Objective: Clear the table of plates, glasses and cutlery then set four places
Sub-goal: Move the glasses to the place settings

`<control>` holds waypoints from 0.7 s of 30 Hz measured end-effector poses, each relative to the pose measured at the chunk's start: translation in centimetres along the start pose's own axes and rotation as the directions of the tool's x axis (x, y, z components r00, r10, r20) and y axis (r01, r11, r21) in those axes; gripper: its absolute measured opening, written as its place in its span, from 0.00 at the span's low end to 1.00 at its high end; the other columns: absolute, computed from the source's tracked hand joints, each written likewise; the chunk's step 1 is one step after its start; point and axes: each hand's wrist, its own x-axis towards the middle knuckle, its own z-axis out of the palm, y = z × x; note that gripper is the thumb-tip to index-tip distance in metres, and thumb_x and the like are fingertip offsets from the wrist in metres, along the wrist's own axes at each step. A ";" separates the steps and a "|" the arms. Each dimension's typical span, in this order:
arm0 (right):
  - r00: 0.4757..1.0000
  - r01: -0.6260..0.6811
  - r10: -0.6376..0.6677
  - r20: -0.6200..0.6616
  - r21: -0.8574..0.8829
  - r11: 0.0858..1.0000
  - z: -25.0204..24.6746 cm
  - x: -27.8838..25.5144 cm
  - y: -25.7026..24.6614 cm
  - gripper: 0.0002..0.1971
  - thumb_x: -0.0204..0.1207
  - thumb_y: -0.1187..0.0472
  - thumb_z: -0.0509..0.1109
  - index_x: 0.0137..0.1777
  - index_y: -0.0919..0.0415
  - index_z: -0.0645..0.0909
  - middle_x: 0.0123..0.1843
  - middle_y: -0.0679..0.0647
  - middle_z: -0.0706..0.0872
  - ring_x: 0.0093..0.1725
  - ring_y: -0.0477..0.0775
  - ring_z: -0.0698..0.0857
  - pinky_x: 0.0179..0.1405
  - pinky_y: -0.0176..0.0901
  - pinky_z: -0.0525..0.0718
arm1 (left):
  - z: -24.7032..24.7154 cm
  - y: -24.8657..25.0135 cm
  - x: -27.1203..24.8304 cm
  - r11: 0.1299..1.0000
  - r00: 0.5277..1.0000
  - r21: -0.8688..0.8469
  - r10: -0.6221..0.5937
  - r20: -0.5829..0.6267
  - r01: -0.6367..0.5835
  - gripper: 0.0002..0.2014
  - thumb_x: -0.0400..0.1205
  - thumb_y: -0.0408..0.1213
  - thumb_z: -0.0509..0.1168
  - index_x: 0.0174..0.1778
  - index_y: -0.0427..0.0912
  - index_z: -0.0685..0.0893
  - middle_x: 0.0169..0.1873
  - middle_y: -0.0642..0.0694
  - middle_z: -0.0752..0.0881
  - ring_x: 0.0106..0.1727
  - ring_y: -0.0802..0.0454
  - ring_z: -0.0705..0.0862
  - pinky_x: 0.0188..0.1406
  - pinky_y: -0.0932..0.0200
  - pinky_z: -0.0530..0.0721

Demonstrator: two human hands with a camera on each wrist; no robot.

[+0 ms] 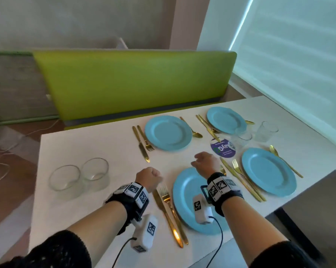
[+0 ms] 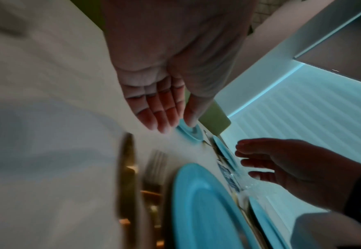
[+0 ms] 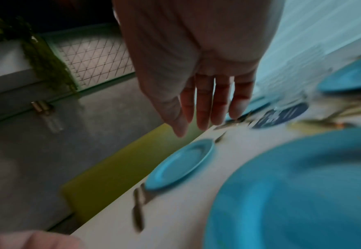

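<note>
Several blue plates lie on the white table (image 1: pixel 105 144): the nearest plate (image 1: pixel 188 202) under my right wrist, one at the right (image 1: pixel 268 172), one far middle (image 1: pixel 168 133) and one far right (image 1: pixel 226 119). Gold cutlery flanks each; a knife and fork (image 1: pixel 168 209) lie left of the nearest plate. Two wide glasses (image 1: pixel 80 176) stand at the left and two tumblers (image 1: pixel 255 133) at the far right. My left hand (image 1: pixel 149 176) hovers beside the near fork, fingers straight and empty (image 2: pixel 153 111). Above the nearest plate hangs my right hand (image 1: pixel 204 161), fingers straight, holding nothing (image 3: pixel 207 104).
A green bench (image 1: pixel 134 84) runs along the table's far side. A round purple coaster (image 1: pixel 223 148) lies between the plates. A window blind (image 1: pixel 298 64) fills the right side. The table's near edge is by my forearms.
</note>
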 end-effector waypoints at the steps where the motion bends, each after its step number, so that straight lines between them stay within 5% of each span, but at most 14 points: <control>1: 0.999 0.022 -0.023 0.045 0.013 1.000 1.6 -1.2 -1.8 0.16 0.73 0.60 0.71 0.61 0.59 0.83 0.60 0.55 0.88 0.63 0.55 0.83 0.65 0.41 0.76 | -1.4 -1.6 -0.8 0.998 0.999 0.050 -0.047 0.020 0.046 0.08 0.73 0.40 0.69 0.30 0.49 0.76 0.37 0.48 0.82 0.47 0.45 0.83 0.55 0.55 0.84; 5: 0.974 0.084 -0.094 0.204 0.057 0.995 7.4 -4.8 -8.3 0.17 0.72 0.58 0.73 0.61 0.58 0.83 0.59 0.53 0.88 0.63 0.53 0.83 0.67 0.42 0.76 | -6.5 -7.3 -3.0 0.950 0.953 0.156 -0.288 0.091 0.272 0.07 0.78 0.38 0.66 0.41 0.37 0.84 0.39 0.37 0.85 0.55 0.39 0.87 0.35 0.61 0.79; 7: 0.956 0.100 -0.120 0.268 0.087 0.991 9.7 -6.1 -10.9 0.19 0.71 0.58 0.75 0.63 0.58 0.81 0.60 0.54 0.87 0.63 0.52 0.83 0.63 0.36 0.76 | -8.7 -10.0 -3.6 0.919 0.929 0.193 -0.362 0.071 0.344 0.15 0.79 0.40 0.66 0.53 0.32 0.86 0.53 0.34 0.87 0.62 0.38 0.85 0.45 0.58 0.79; 9: 0.929 0.110 -0.138 0.345 0.098 0.989 11.4 -7.1 -12.9 0.24 0.71 0.58 0.76 0.66 0.59 0.78 0.63 0.54 0.85 0.64 0.51 0.82 0.58 0.31 0.74 | -11.1 -12.0 -4.5 0.881 0.899 0.197 -0.438 -0.005 0.431 0.16 0.80 0.43 0.65 0.55 0.33 0.84 0.57 0.36 0.85 0.65 0.39 0.83 0.52 0.57 0.78; 12: 0.899 0.078 -0.126 0.419 0.131 0.988 13.4 -7.9 -14.7 0.31 0.69 0.59 0.78 0.72 0.58 0.72 0.70 0.57 0.80 0.66 0.52 0.81 0.58 0.33 0.76 | -13.8 -14.4 -4.8 0.836 0.819 0.089 -0.500 -0.280 0.541 0.29 0.78 0.51 0.65 0.69 0.34 0.76 0.68 0.38 0.78 0.70 0.42 0.77 0.66 0.56 0.75; 16: 0.890 0.109 -0.144 0.432 0.104 0.989 15.6 -7.8 -15.6 0.42 0.66 0.56 0.81 0.77 0.57 0.64 0.72 0.57 0.77 0.71 0.55 0.76 0.67 0.42 0.75 | -15.2 -16.2 -4.7 0.887 0.732 -0.251 -0.462 -0.501 0.389 0.49 0.63 0.43 0.81 0.74 0.29 0.64 0.72 0.31 0.70 0.74 0.34 0.71 0.70 0.44 0.75; 21: 0.882 0.167 -0.222 0.415 0.164 0.972 18.6 -6.9 -15.8 0.48 0.61 0.57 0.84 0.78 0.56 0.62 0.74 0.56 0.75 0.72 0.56 0.75 0.68 0.42 0.74 | -15.5 -17.2 -3.1 0.966 0.817 -0.228 -0.228 -0.529 0.122 0.58 0.53 0.47 0.83 0.76 0.32 0.61 0.69 0.32 0.76 0.72 0.36 0.75 0.72 0.48 0.74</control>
